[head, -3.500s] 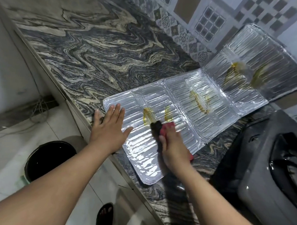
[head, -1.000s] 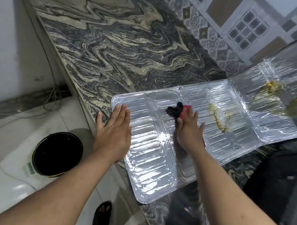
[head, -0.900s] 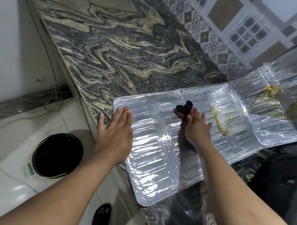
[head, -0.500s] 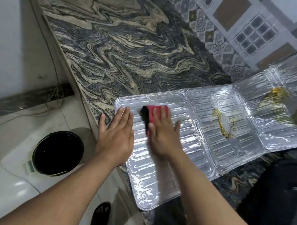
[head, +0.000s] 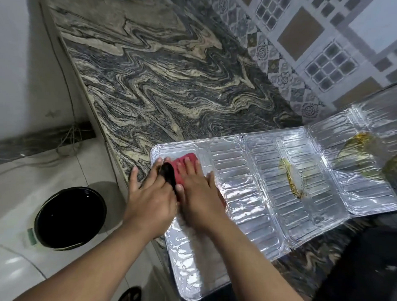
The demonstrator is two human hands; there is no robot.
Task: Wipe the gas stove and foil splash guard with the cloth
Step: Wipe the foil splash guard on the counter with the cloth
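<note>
The foil splash guard (head: 262,193) lies unfolded flat on the marble counter, with yellow-brown grease smears on its middle and right panels. A red cloth with a dark edge (head: 182,166) sits on the guard's left panel. My right hand (head: 198,191) presses flat on the cloth with straight fingers. My left hand (head: 149,197) rests on the guard's left edge, fingers straight, right beside the cloth. The dark gas stove (head: 365,263) shows only as a blurred shape at the lower right.
The marble counter (head: 168,83) stretches away behind the guard, with a patterned tile wall (head: 313,45) to the right. A black bucket (head: 69,218) stands on the floor to the left, below the counter's edge. A sandalled foot (head: 128,298) is at the bottom.
My right hand has slid the cloth leftward across the guard, from near the middle panel to the left panel beside my left hand. The smears on the left panel are gone.
</note>
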